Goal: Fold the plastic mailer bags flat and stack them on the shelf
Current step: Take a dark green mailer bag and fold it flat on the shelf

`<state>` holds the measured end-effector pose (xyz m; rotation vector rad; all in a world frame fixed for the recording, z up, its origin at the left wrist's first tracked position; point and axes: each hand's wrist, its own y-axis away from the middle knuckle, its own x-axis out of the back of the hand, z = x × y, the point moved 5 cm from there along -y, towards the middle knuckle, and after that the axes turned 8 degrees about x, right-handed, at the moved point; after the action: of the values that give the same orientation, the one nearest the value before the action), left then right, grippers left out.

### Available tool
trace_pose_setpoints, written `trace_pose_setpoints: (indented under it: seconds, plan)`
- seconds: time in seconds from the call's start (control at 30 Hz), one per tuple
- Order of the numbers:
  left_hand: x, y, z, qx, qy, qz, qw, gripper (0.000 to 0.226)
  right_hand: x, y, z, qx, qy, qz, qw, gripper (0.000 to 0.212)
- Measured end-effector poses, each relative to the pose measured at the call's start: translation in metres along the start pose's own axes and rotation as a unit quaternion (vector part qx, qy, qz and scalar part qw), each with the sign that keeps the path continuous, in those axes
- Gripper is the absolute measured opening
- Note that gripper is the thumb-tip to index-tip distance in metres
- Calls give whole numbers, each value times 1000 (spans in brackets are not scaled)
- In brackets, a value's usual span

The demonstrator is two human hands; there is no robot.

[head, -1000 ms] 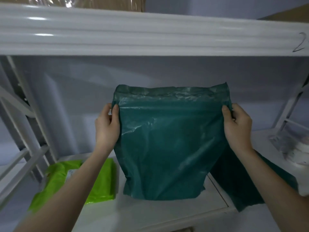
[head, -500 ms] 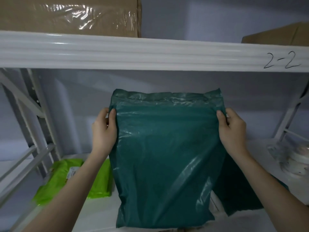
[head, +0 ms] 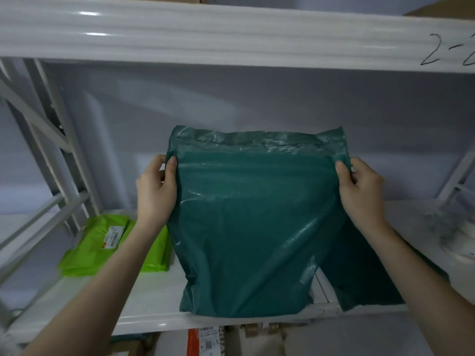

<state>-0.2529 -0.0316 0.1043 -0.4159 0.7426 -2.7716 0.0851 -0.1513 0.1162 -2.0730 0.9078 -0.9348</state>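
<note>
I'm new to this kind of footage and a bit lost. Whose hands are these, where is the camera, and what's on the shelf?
No machine here: a person wears a camera on the head, looking forward and down. The left hand and right hand each pinch an upper side edge of a dark green mailer bag, held upright over the white shelf. To the left lie bright green mailers. Another dark green bag lies behind the right forearm.
</note>
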Motion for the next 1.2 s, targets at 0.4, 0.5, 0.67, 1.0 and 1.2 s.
trace_pose_setpoints:
  seconds: [0.4,0.5,0.67,1.0,1.2]
  plan:
    - [-56,-77,-62,59,-71,-25,995,27,-67,-35,64,-111,-13,-2,994,40]
    - [-71,-98,-61,50,-76,-19,996,26,-82,-50,77,-137,-17,9,990,45]
    - [-94,-119,-75,98,-17,-43,994,22,-111,-63,101,-248,-114,17,962,27]
    - [-135,-60,-121,84,-52,-213,972,59,-172,-2,112,-221,-58,-186,956,62]
    - [-144,19,-137,-54,-204,-298,931,51,-194,74,77,-53,49,-311,948,40]
